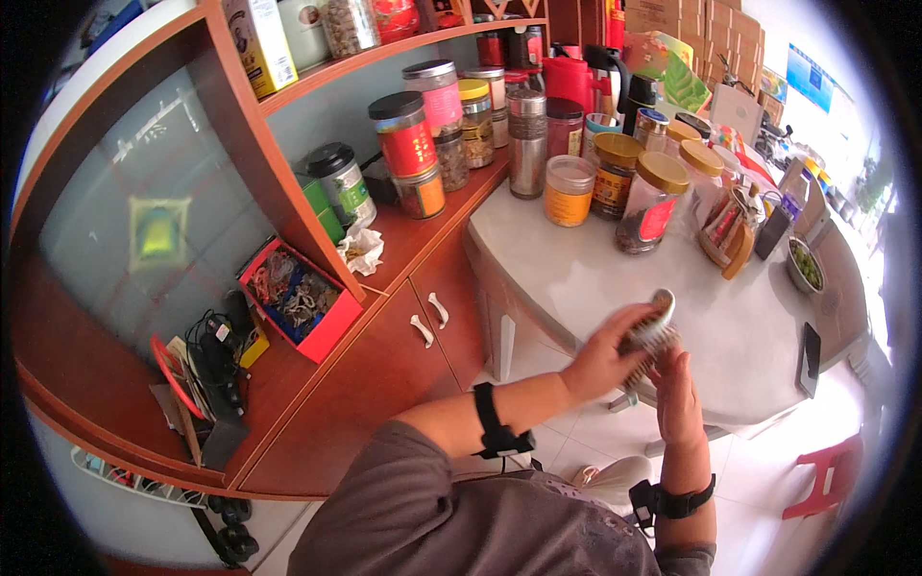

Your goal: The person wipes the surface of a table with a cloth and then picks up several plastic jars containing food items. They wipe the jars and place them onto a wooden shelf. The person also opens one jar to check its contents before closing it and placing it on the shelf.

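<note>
My left hand (612, 353) grips a brush (652, 324) with a pale back and brownish bristles, blurred by motion, above the near edge of the grey table (533, 252). Close beside it on the right, my right hand (679, 399) is raised with fingers mostly straight, near the bristles; whether it touches them is unclear. Beyond my hands on the table stand a clear jar with a gold lid (648, 209), a small jar with an orange label (569, 194) and a glass teapot with a wooden handle (727, 234).
A black smartphone (809, 360) lies at the table's right edge, with a bowl of green items (804, 265) behind it. The wooden cabinet (360, 381) at left holds a red box of tangled things (328, 327) and several jars. A red stool (825, 479) stands at right.
</note>
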Motion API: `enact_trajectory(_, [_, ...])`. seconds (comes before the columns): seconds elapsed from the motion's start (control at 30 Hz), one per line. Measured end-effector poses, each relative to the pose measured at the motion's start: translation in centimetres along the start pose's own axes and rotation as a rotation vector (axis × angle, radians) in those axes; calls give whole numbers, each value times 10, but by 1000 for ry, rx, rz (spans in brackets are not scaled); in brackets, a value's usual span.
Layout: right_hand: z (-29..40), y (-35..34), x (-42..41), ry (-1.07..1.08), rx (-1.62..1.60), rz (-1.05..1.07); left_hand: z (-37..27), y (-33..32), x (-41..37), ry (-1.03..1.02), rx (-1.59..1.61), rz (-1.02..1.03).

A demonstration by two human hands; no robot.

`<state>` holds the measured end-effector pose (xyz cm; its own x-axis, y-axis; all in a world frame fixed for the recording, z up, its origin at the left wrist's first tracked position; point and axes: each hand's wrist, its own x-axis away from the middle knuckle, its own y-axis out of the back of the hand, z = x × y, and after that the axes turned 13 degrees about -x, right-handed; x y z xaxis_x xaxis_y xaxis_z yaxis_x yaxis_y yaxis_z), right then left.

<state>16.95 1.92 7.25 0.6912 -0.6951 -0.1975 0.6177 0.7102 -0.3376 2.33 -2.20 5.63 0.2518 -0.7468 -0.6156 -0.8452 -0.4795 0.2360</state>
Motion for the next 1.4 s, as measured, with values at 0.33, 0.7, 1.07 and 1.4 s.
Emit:
enact_trajectory(0.33, [1, 48, 11, 238, 1472, -244, 121, 168, -57, 253, -1075, -131])
enact_trajectory(0.7, [-2, 50, 11, 308, 1326, -323, 45, 33, -11, -156, -964, 173])
enact_trajectory(1.07, [0, 63, 20, 323, 966, -357, -12, -40, 16, -231, -278, 297])
enact_trajectory(1.4, [-5, 64, 23, 372, 1173, -310, 33, 106, -3, 35, -972, -123])
